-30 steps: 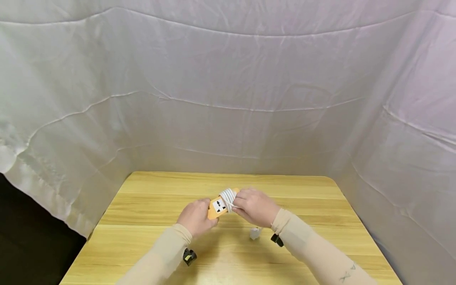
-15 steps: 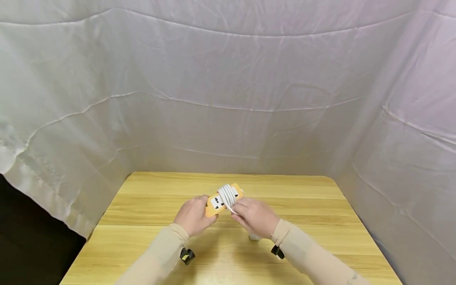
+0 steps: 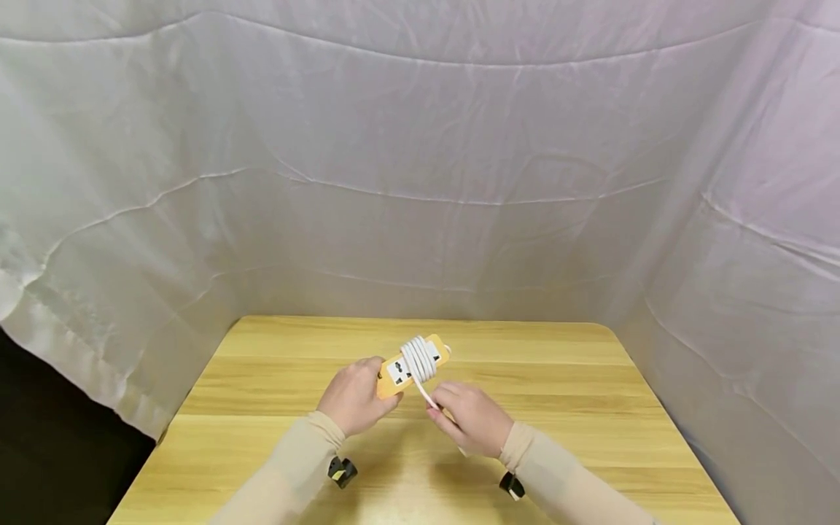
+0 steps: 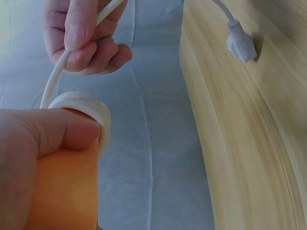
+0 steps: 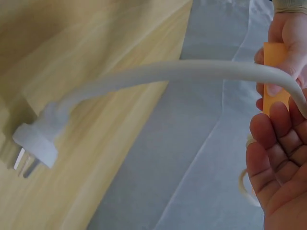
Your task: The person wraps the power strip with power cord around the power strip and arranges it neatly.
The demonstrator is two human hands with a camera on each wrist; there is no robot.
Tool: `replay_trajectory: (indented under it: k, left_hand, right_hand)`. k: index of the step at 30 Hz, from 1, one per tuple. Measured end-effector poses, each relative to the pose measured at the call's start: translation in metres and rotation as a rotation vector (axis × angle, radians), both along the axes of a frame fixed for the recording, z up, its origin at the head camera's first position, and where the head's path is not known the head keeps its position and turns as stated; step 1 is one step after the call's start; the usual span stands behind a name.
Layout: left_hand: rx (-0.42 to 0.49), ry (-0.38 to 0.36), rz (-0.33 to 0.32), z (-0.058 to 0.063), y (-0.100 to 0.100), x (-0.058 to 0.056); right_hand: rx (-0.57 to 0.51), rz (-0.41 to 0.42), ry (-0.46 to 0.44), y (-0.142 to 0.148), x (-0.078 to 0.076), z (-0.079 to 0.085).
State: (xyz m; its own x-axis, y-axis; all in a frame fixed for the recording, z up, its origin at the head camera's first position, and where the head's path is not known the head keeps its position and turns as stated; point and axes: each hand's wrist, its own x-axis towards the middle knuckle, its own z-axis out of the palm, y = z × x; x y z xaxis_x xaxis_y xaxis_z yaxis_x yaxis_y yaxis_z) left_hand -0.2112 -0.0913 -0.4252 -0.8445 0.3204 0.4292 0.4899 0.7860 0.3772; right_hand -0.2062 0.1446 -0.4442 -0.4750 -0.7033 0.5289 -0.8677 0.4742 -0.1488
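My left hand (image 3: 352,396) grips one end of an orange power strip (image 3: 398,373), held tilted over the table with its white sockets facing up. Several turns of white cord (image 3: 418,359) wrap the strip's middle. From these coils the cord runs toward me to my right hand (image 3: 472,417), whose thumb and fingers (image 4: 79,36) pinch it in the left wrist view. Beyond that pinch, the cord's free end arcs down to a white plug (image 5: 38,141) with metal prongs, low over the wood. The right hand mostly hides this plug in the head view.
The wooden table (image 3: 295,343) spreads beneath both hands, its far edge meeting grey fabric curtains (image 3: 420,240) that stand around the back and sides. Dark wrist straps with small devices (image 3: 342,472) sit under both forearms.
My right hand has drawn back from the coils toward me, pulling a straight length of cord off the strip. The left hand shifted slightly left with the strip, baring its far end.
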Motion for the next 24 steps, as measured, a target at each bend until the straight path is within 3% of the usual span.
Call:
replay_trajectory:
  k: [14, 24]
  left_hand:
    - [0.045, -0.038, -0.019, 0.005, -0.004, 0.003]
    - [0.045, -0.045, -0.036, 0.005, -0.006, 0.005]
  right_hand:
    - [0.001, 0.041, -0.132, 0.002, 0.013, -0.019]
    - [-0.015, 0.045, -0.130, 0.001, 0.014, -0.030]
